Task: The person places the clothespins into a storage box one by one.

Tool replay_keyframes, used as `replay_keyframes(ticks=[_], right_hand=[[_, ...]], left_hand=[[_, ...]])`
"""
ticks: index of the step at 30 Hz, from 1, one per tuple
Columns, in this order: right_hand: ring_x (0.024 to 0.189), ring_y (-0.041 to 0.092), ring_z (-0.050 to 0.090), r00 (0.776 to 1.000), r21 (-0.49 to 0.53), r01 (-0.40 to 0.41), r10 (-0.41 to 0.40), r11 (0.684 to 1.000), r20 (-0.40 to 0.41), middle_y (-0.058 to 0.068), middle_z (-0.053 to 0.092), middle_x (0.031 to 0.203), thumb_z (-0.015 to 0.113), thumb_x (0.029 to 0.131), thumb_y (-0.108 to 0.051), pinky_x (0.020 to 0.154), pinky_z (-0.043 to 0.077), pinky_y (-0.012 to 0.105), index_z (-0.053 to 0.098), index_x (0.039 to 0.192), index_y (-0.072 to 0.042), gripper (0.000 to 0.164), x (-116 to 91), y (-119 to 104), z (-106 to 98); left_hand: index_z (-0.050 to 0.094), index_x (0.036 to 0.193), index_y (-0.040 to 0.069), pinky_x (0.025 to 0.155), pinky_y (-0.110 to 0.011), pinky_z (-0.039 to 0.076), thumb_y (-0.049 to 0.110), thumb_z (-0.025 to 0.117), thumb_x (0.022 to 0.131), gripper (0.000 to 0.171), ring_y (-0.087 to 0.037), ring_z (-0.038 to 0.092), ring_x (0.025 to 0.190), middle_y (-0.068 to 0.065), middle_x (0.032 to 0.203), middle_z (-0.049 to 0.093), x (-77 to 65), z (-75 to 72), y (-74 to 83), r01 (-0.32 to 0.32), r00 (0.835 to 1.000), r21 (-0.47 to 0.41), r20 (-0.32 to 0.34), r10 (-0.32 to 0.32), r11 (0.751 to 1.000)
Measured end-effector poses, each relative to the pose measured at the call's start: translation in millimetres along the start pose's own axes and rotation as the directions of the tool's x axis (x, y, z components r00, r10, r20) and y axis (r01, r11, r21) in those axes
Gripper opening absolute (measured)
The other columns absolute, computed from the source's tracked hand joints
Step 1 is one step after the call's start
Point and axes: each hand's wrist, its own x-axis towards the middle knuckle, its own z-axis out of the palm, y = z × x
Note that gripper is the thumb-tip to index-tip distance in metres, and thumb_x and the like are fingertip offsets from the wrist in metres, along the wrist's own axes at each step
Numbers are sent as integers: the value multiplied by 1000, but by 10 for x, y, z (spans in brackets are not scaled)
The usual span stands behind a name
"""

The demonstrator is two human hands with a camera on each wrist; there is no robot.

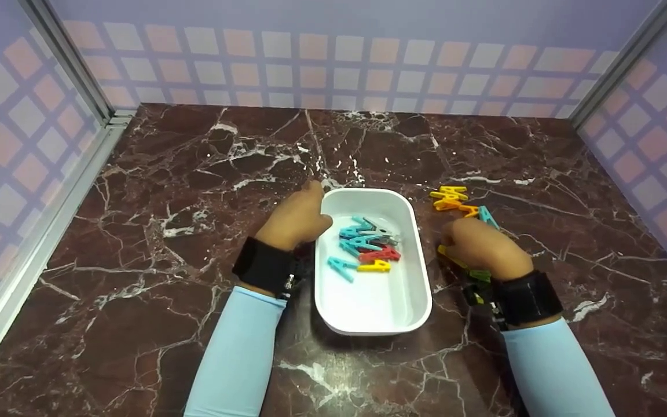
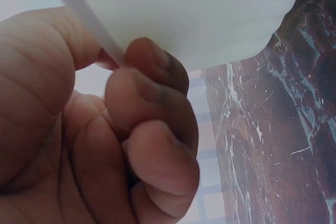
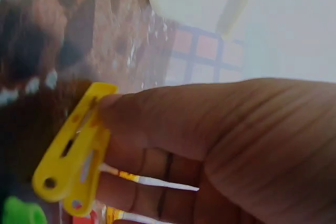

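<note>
Pegs in and beside a white tub, both hands gripping

Nearest: 2 light-blue sleeves (image 1: 238, 353) with a black band (image 1: 264, 265) on each wrist. A green clothespin (image 1: 479, 274) lies just beside the right wrist, partly hidden by hand and band.

Right hand (image 1: 485, 246): to the right of the tub; thumb and fingers clamped together on 1 yellow clothespin (image 3: 58, 156), its 2 arms visible in the right wrist view. Small orange-and-white bits behind its fingers, too blurred to name.

Left hand (image 1: 296, 219): at the tub's left side, clamped on the wall, thumb inside the rim, curled fingers against the outside.

White tub (image 1: 362, 304): upright between the hands. Inside, toward the middle, a yellow clothespin (image 1: 374, 266), a red bunch (image 1: 380, 253), then overlapping blue and grey ones; the near floor is bare.

Beyond the right hand: a blue clothespin (image 1: 488, 216), orange ones (image 1: 449, 204), yellow ones (image 1: 454, 189), loosely clustered on dark red veined marble (image 1: 136, 324).

Farthest: a lilac back panel (image 1: 333, 17), pink and white squares along its lower part
</note>
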Motion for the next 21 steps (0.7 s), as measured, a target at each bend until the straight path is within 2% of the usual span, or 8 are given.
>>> replay_keyframes(ticks=[3, 6, 9, 12, 16, 21], right_hand=[[59, 19, 52, 1000, 26, 17, -17, 1000, -17, 2, 56, 67, 62, 92, -11, 57, 42, 35, 63, 81, -7, 12, 26, -24, -1], [64, 19, 53, 997, 56, 39, -36, 998, -64, 2, 59, 73, 65, 90, -9, 62, 45, 36, 63, 90, -4, 5, 12, -12, -19], [66, 18, 54, 995, 80, 47, -40, 996, -91, 2, 60, 75, 69, 86, -8, 64, 45, 36, 62, 91, -2, 10, -22, 26, -40], [64, 18, 52, 999, 86, 36, -33, 996, -38, 1, 58, 73, 70, 82, -8, 61, 44, 34, 61, 87, -4, 11, -42, 41, -47], [65, 19, 50, 999, 38, 15, -17, 999, 46, 1, 55, 72, 70, 81, -10, 59, 41, 34, 59, 86, -8, 13, -50, 47, -41], [65, 20, 51, 999, -11, 50, -50, 999, 12, 2, 54, 71, 66, 88, -10, 61, 42, 35, 58, 86, -7, 9, -25, 45, -3]], left_hand=[[40, 132, -5, 91, -48, 48, 13, 59, 83, 56, -37, 60, 102, -24, 114, 61, -2, -6, 0, 5, 1000, -9, 3, -5, 1000], [40, 130, -5, 91, -48, 48, 13, 59, 83, 54, -37, 60, 102, -24, 113, 61, 2, -10, -1, 6, 1000, -6, 4, -6, 1000], [40, 129, -4, 90, -48, 48, 13, 59, 84, 52, -37, 60, 101, -24, 113, 62, 11, 1, -2, 0, 1000, -2, 6, 0, 1000], [41, 127, -4, 89, -48, 48, 13, 58, 83, 50, -36, 60, 100, -24, 111, 62, 3, -5, -8, -9, 1000, 10, 3, 9, 1000], [42, 127, -4, 89, -48, 48, 12, 58, 83, 49, -36, 60, 100, -23, 110, 63, 0, -10, -2, -16, 1000, 15, 4, 16, 1000], [40, 129, -4, 91, -48, 47, 13, 59, 84, 52, -37, 60, 101, -24, 113, 62, 0, -5, 0, -7, 1000, 8, 4, 7, 1000]])
